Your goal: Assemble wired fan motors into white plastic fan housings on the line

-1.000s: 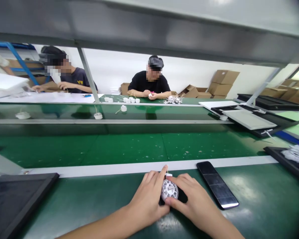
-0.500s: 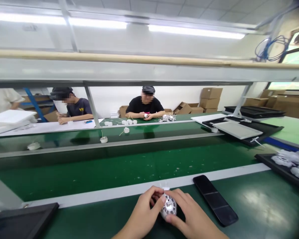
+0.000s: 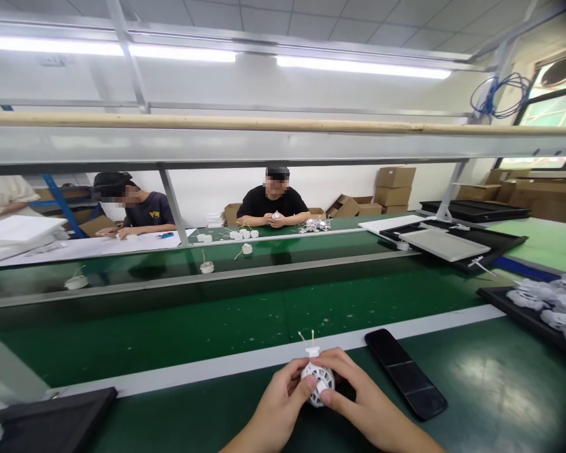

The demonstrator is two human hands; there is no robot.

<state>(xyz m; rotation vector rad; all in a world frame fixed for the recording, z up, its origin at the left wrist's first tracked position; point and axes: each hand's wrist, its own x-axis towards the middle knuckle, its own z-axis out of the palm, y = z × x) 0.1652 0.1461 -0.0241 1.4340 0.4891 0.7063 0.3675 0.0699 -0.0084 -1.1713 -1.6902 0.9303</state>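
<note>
Between my two hands is a round white plastic housing [image 3: 317, 397] with slotted spokes and a small square piece at its centre. A neck sticks out of its far end, and two thin wires [image 3: 306, 338] rise from there. My left hand [image 3: 283, 393] is closed on its left side, with the thumb on the spoked face. My right hand [image 3: 353, 390] grips the right side, its thumb pressing by the central square. The housing is held above the green bench [image 3: 193, 421]. Fingers hide its edges.
A black phone [image 3: 405, 374] lies right of my hands. Black trays [image 3: 51, 418] stand at both sides; the right one carries white plastic parts [image 3: 551, 308]. Beyond runs a green conveyor belt [image 3: 264, 314] with white parts [image 3: 207, 267] on its far side. Two co-workers [image 3: 273, 204] sit opposite.
My right thumb has moved up onto the housing's centre, and the two wires now show clearly at its far end. White parts across the belt have shifted right. The view has tilted slightly up.
</note>
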